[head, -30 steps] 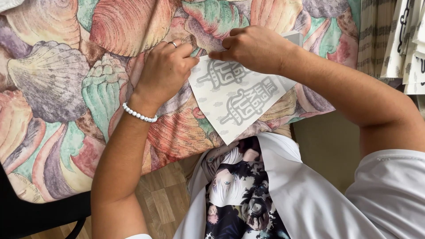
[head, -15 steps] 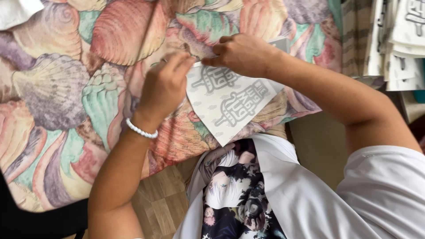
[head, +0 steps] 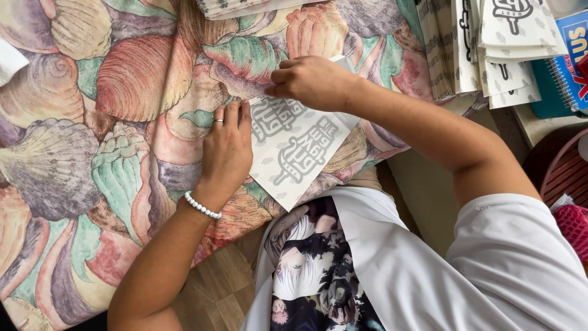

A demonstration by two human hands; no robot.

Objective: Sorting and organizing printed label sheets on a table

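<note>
Fingers (head: 236, 119) of left hand (head: 226, 150) lay flat, together, pinning the decal sheet (head: 300, 150) on the shell-print tabletop (head: 122, 92); right hand (head: 312, 81) pinched its top corner. Sheet looked thin, light, floppy (creases easily), so grip edges.

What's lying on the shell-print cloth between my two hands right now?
In the head view, the white printed sheet lies between them: the left hand presses flat on its left edge, and the right hand pinches its top edge.

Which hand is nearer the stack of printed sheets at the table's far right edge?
Right. The right hand pinches the decal sheet's top corner, closer to the stack of printed sheets; the left hand presses the sheet's left edge, farther away.
</note>
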